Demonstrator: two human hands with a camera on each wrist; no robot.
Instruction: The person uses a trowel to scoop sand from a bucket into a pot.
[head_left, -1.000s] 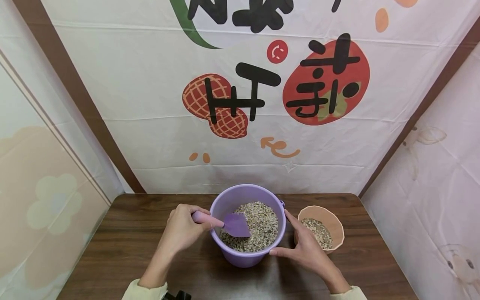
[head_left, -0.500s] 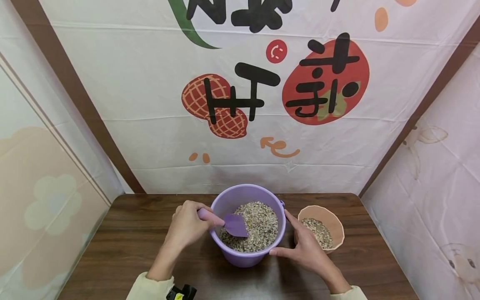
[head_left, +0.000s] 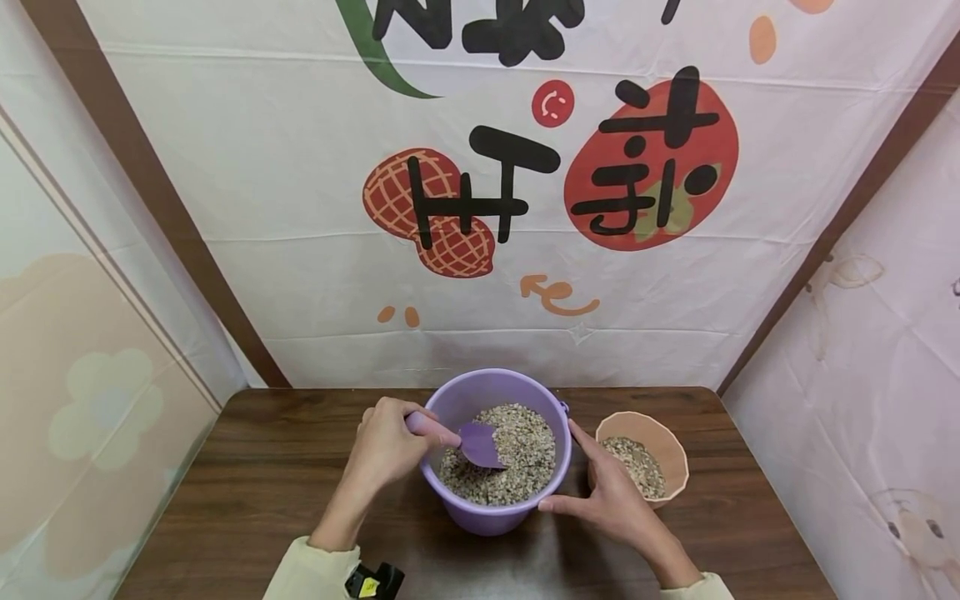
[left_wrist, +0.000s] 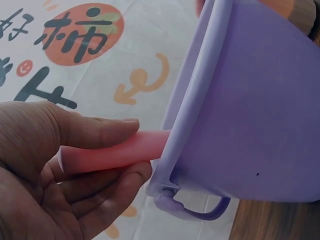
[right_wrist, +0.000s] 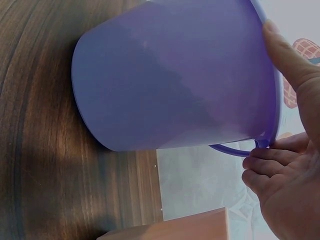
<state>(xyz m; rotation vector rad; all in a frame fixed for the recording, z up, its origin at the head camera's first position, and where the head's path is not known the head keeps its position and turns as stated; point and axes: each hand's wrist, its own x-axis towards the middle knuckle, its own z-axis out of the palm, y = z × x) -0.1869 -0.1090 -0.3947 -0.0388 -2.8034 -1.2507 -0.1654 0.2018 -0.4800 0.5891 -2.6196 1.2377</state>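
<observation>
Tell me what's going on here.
A person is working with a shovel in a bucket. The left hand grips the shovel, its blade inside the bucket, at or just over the grains; I can't tell whether it digs in. The right hand rests against the bucket's rim. A bowl with similar-looking grains stands to the right on the table, partly behind that hand.
</observation>
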